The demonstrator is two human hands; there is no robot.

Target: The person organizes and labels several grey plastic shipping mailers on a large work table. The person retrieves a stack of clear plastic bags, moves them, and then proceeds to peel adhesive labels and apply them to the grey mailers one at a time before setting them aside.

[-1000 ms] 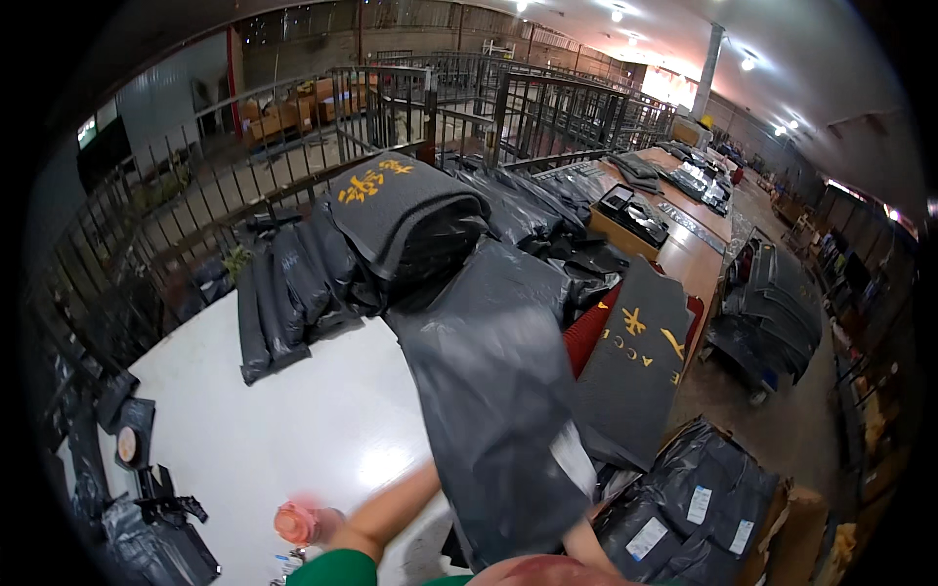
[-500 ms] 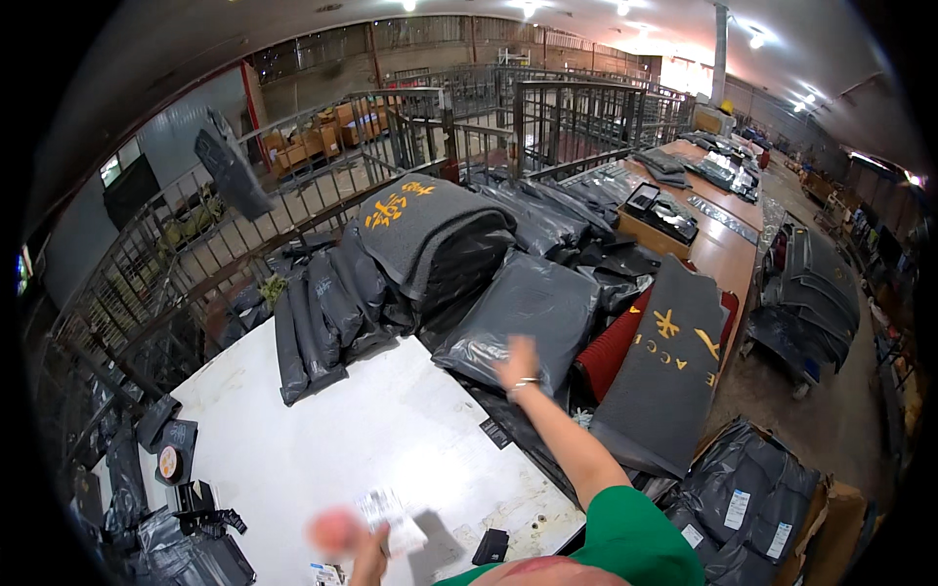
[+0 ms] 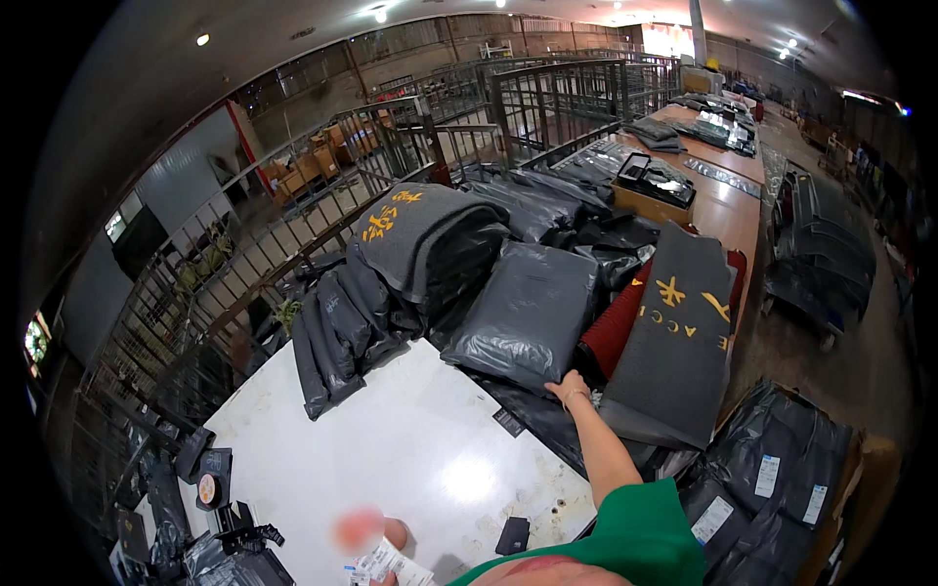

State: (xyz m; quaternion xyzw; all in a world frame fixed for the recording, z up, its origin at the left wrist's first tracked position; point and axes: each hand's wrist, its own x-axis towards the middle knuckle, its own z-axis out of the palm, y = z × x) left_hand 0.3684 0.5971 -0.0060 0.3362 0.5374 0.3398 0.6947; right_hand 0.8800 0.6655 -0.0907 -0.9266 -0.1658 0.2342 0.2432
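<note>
A dark grey plastic-wrapped package (image 3: 528,308) lies on other bagged packages at the table's far right edge. My right hand (image 3: 570,388) grips its near right corner, the arm stretched forward. Low in the picture, my left hand (image 3: 395,533) holds white printed labels (image 3: 389,565) over the table; a blurred pink patch beside it hides some of the fingers. To the right of the package lies a folded grey mat (image 3: 674,342) with yellow lettering, partly over a red ribbed mat (image 3: 614,337). Another folded grey mat (image 3: 430,234) with yellow marks is heaped behind on the left.
The white table (image 3: 391,439) carries a small black card-like piece (image 3: 513,535) near me. A tape roll (image 3: 207,489) and a black tape dispenser (image 3: 234,525) sit at its left. Labelled bags (image 3: 757,479) fill a carton at lower right. Metal railings (image 3: 557,107) stand behind.
My right hand has moved from the package's top face to its near right corner. My left hand with the labels has dropped lower, and the view has turned slightly.
</note>
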